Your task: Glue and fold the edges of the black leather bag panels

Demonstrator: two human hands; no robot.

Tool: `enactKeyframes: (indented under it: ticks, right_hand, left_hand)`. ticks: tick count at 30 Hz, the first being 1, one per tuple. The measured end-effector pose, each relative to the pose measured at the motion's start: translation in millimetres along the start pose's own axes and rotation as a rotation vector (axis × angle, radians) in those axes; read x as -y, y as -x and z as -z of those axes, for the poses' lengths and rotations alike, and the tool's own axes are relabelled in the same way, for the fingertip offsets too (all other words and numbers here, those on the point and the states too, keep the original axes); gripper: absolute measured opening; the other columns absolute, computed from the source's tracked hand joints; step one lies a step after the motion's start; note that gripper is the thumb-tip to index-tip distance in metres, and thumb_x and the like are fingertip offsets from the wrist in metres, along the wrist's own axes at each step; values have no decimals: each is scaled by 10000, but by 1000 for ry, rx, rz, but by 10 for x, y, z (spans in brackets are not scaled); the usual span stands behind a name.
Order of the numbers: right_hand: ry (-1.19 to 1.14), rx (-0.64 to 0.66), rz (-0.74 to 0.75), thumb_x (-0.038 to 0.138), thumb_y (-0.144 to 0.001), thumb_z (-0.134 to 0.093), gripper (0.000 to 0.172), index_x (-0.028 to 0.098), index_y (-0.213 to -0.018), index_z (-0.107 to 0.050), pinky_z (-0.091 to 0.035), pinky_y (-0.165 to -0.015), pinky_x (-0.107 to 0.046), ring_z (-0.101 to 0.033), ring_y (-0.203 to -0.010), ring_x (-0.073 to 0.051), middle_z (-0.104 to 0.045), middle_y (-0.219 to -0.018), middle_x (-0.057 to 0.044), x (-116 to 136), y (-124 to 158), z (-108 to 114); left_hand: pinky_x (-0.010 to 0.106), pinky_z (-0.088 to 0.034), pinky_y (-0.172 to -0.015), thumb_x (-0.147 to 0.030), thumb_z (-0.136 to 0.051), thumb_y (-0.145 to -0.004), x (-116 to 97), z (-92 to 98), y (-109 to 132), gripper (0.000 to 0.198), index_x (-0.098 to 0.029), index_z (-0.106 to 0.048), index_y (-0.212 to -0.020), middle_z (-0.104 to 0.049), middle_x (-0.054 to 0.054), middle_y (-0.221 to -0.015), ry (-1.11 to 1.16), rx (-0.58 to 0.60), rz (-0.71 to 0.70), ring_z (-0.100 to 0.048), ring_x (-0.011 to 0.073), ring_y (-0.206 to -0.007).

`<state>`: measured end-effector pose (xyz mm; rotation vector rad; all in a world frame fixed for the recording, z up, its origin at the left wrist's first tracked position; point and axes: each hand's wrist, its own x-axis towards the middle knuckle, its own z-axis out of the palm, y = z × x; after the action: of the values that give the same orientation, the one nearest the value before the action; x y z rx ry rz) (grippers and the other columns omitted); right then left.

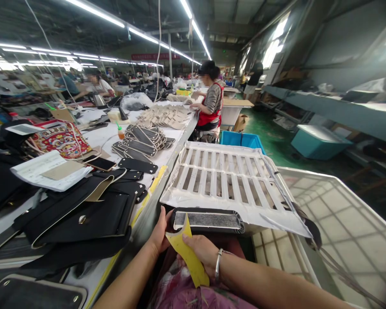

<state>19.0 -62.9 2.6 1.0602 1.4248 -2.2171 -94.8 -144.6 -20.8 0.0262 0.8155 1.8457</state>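
My left hand (160, 234) grips the left end of a narrow black strip with a grey middle (207, 220), which lies on the near edge of a white slotted tray (225, 180). My right hand (203, 252), with a bracelet at the wrist, pinches a yellow flexible piece (187, 253) whose tip touches the strip. Both hands are closed.
A long worktable (99, 137) on the left carries black leather bag panels (90, 214), stacked black strips (141, 143), tan pieces (167, 116), a phone (100, 163) and papers (48, 171). A white wire crate (341, 223) stands on the right. A person in a red apron (210, 103) works farther along.
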Motion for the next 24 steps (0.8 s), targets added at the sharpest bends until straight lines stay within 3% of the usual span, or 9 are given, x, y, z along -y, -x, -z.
enactKeyframes:
  ticks: [5,11,17,24]
  right_hand:
    - [5,66,-86,402,-948,-290,395,93,-866,-521,-432,-403,-232,-554,-431,-140,-593,-611,-69,44,4,19]
    - [-76,-40,-34,387,-957,-272,328,120,-944,-462,-438,-383,-221,-559,-430,-135,-588,-636,-40,-25,12,-140]
    - [-171,-17,-56,393,-953,-278,300,141,-916,-437,-480,-425,-256,-597,-471,-164,-620,-687,-64,-22,-47,-190]
    - [-233,60,-75,401,-937,-302,322,115,-1005,-434,-459,-413,-253,-606,-473,-185,-624,-692,-84,-83,-216,-122]
  left_hand:
    - [329,-471,-881,-648,-325,-847,52,108,32,645,-217,-444,-1313,-641,78,-1102,64,14,-25,-614,225,-982]
    - [345,-410,-964,-644,-306,-853,191,204,8,657,-215,-425,-1336,-605,93,-1184,146,10,-102,-545,242,-1110]
    - [364,-393,-981,-624,-412,-828,252,171,-57,654,-227,-412,-1348,-586,94,-1215,134,-116,-171,-533,266,-1123]
    - [340,-406,-962,-572,-348,-880,160,82,-112,556,-216,-480,-1287,-585,81,-1212,96,-166,-152,-541,247,-1113]
